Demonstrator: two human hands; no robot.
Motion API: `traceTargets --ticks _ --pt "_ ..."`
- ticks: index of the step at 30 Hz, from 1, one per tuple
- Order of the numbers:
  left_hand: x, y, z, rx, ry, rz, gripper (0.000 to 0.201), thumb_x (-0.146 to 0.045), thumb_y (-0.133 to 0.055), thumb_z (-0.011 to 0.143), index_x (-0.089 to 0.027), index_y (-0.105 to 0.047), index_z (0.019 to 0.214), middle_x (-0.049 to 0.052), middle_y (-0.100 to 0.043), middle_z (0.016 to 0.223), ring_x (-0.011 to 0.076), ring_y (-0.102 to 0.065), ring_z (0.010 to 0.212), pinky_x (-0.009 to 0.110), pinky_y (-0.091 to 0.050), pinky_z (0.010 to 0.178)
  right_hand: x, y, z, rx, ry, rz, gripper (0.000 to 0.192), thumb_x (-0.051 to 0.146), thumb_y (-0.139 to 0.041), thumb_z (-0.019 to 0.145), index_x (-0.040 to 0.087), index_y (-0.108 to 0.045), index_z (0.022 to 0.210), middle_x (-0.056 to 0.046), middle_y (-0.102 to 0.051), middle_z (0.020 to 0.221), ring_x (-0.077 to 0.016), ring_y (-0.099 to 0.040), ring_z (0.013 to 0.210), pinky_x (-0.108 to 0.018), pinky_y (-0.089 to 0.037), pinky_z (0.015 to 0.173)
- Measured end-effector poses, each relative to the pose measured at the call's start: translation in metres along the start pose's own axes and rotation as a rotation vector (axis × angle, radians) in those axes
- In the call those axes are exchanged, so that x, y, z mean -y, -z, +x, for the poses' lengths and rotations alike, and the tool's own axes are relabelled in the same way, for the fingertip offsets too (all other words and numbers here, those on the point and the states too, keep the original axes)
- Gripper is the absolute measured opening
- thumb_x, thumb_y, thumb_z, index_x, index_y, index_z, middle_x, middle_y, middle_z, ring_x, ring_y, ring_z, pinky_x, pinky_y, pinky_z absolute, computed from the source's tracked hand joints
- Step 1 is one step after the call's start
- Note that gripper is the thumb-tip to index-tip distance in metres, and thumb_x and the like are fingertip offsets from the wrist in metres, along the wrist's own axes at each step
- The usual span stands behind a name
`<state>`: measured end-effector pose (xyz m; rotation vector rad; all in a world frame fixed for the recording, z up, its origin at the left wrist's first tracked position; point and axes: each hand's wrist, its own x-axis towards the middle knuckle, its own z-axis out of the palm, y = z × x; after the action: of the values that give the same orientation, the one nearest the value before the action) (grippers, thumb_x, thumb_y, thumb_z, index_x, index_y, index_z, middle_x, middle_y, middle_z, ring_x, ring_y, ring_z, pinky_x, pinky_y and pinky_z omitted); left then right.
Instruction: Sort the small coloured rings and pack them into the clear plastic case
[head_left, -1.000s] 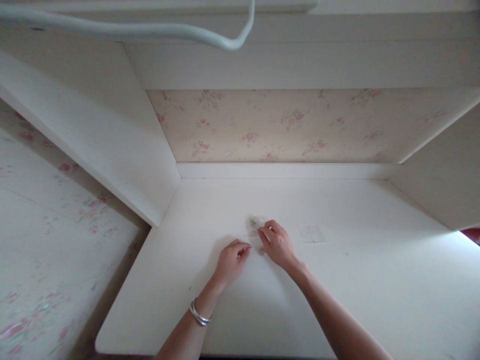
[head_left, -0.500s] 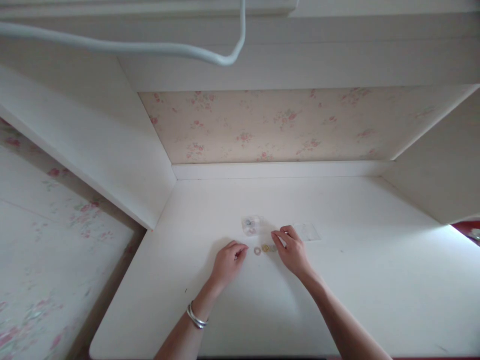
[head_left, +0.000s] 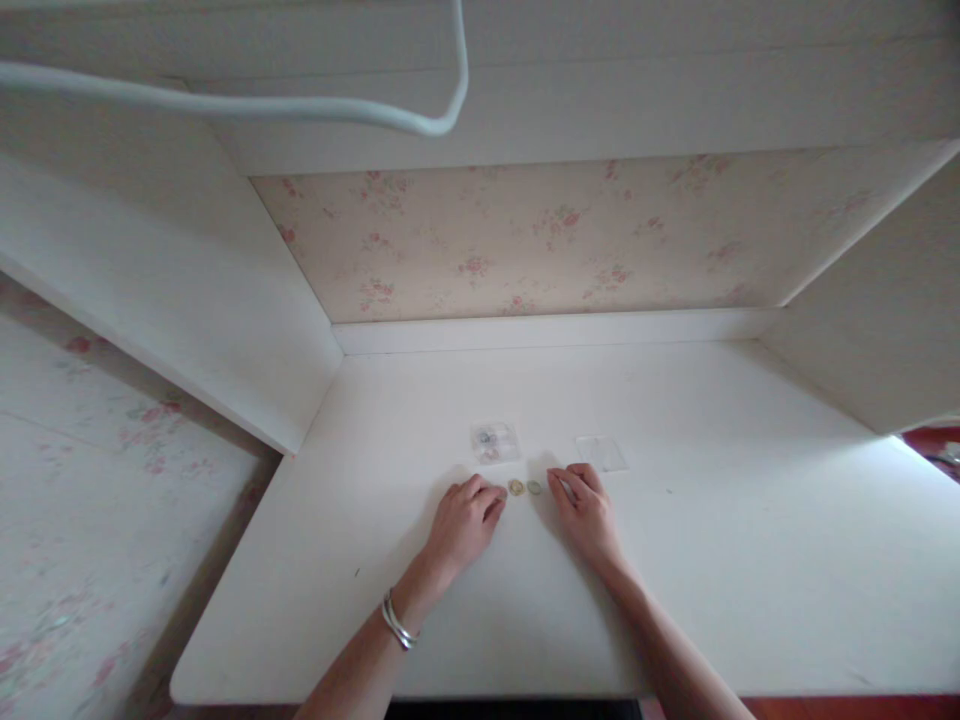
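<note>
Two small rings lie side by side on the white desktop, a gold-coloured ring [head_left: 516, 487] and a pale greenish ring [head_left: 534, 488]. My left hand [head_left: 466, 520] has its fingertips pinched together just left of the gold one, over the place of a beige ring, which the fingers hide. A silver bangle circles the left wrist. To the right of the greenish ring, my right hand [head_left: 589, 510] is closed in a pinch; anything between its fingertips is too small to tell. Beyond the left hand sits a clear plastic case [head_left: 495, 442] holding small dark and pinkish pieces.
Behind the right hand lies a flat clear plastic piece [head_left: 602, 453], like a lid. White side panels and a floral-papered back [head_left: 525, 240] enclose the desktop [head_left: 750, 560]. A white cable [head_left: 322, 108] hangs across the upper left.
My left hand has moved right, and its fingertips now cover the beige ring. The right hand has drawn slightly away from the greenish ring. The whole view has shifted a little.
</note>
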<state>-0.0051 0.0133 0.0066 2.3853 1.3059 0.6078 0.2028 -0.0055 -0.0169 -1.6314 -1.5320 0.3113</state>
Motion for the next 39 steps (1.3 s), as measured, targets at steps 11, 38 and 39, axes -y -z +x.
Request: traceTargets --ticks 11,38,39 --pt "-0.009 -0.002 0.003 -0.020 0.055 -0.155 0.022 -0.026 -0.045 0.091 -0.022 -0.067 0.090 0.003 -0.059 0.082 0.0124 -0.058 0.077 0.023 -0.046 0.073 -0.005 0.002 0.000 -0.007 -0.058 0.070 0.032 0.041 -0.046 0.088 0.019 -0.069 0.092 -0.006 -0.055 0.090 -0.0132 -0.055 0.074 -0.024 -0.046 0.063" --pt "0.019 0.009 0.010 -0.173 0.150 -0.113 0.023 -0.027 -0.042 0.092 -0.020 -0.064 0.094 0.004 -0.060 0.087 0.0143 -0.059 0.080 0.026 -0.047 0.075 0.019 0.003 -0.009 0.215 0.206 -0.101 0.024 0.028 -0.043 0.091 0.022 -0.065 0.097 -0.005 -0.055 0.090 -0.0140 -0.053 0.077 -0.027 -0.042 0.073" --pt "0.019 0.009 0.005 -0.168 0.158 -0.136 0.023 -0.027 -0.042 0.092 -0.020 -0.064 0.093 0.004 -0.060 0.086 0.0142 -0.059 0.080 0.026 -0.047 0.073 0.026 0.002 -0.009 0.268 0.250 -0.142 0.023 0.026 -0.044 0.091 0.023 -0.065 0.100 -0.005 -0.055 0.092 -0.0145 -0.053 0.078 -0.027 -0.041 0.074"
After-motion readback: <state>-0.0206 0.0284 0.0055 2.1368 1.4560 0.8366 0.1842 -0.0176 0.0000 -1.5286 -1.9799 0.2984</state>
